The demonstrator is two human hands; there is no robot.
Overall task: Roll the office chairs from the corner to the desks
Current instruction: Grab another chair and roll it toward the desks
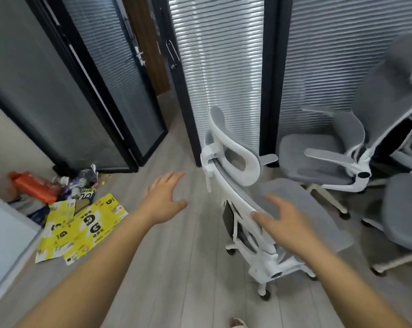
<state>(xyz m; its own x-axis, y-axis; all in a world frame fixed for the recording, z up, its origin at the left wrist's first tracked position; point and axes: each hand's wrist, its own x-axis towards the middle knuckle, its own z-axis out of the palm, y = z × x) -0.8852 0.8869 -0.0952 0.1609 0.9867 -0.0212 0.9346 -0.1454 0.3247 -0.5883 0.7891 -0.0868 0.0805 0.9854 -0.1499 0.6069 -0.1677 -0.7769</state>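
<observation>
Three office chairs stand crowded at the far right corner of the floor (176, 268), hard against the glass wall and its slatted blinds (214, 67), so none has reached a desk, and no desk is in view from here. The nearest chair (283, 192) has its back turned toward the person, which suits pushing or pulling it by the top of the backrest.

The right hand (283, 221) is spread flat over that backrest, fingers straight and gripping nothing. The thumb seems to touch the white rim, though blur makes that uncertain. The left hand (163, 200) hangs open over bare floor just left of the chair, apparently heading for the other side of the frame.

The chair is grey mesh stretched in a glossy white plastic frame, with a curved headrest (228, 147) and small dark castors (265, 295) that should roll easily on the smooth grey planks. The second chair (318, 157) and third chair (404, 209) match it. Crumpled yellow bags (82, 223) lie along the left edge of the floor, worth steering clear of.
</observation>
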